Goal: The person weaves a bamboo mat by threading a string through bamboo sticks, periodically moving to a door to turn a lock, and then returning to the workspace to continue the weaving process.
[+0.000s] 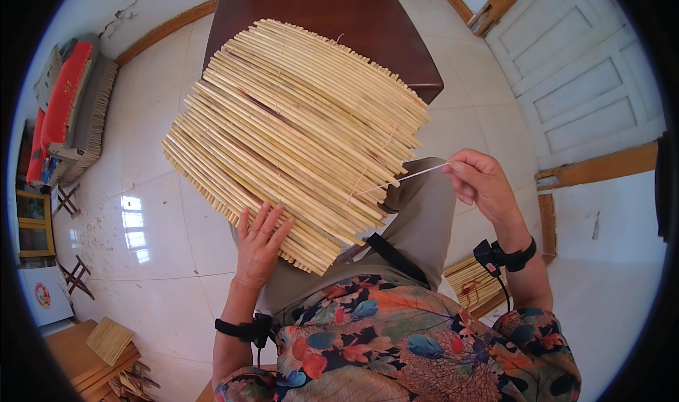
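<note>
A wide mat of pale yellow stalks (283, 133), laid side by side and bound with thread, rests across my lap and on a dark brown table. My left hand (262, 243) lies on its near left edge, fingers stretched out over the stalks. Out to the right, my right hand (477, 179) pinches the end of a thin white string (414, 175). That string runs taut from my fingers to the mat's right side, where it meets the stalks. Short loose thread ends stick up at a few places on the mat.
The dark brown table (318, 6) stands beyond my knees. A bundle of stalks (477, 285) lies low on the right. At lower left, a small stalk mat (109, 340) sits on a wooden surface. A red-draped sofa (60, 112) and a white door (580, 70) flank the tiled floor.
</note>
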Demonstrator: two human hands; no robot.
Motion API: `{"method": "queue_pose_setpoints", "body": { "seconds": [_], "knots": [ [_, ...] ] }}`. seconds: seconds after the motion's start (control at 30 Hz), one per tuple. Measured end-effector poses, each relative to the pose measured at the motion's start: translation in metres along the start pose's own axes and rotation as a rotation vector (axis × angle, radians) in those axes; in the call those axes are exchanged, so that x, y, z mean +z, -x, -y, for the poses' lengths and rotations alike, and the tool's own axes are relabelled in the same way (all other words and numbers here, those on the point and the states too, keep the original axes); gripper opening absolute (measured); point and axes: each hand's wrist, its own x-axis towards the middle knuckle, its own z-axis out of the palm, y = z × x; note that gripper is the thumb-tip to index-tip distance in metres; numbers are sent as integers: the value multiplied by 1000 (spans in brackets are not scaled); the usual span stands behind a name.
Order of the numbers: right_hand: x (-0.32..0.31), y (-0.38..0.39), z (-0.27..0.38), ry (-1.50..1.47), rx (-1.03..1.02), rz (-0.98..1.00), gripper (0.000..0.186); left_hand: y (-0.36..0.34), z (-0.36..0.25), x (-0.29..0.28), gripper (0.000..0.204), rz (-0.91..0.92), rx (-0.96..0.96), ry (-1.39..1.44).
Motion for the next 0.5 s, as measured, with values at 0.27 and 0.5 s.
{"method": "queue_pose_setpoints", "body": {
  "seconds": [0.27,0.5],
  "knots": [
    [-18,4,-4,161,-59,-101,14,9,7,12,44,-35,-81,1],
    [-30,6,-24,310,-96,-242,7,7,7,14,48,-18,-90,6]
  ]
}}
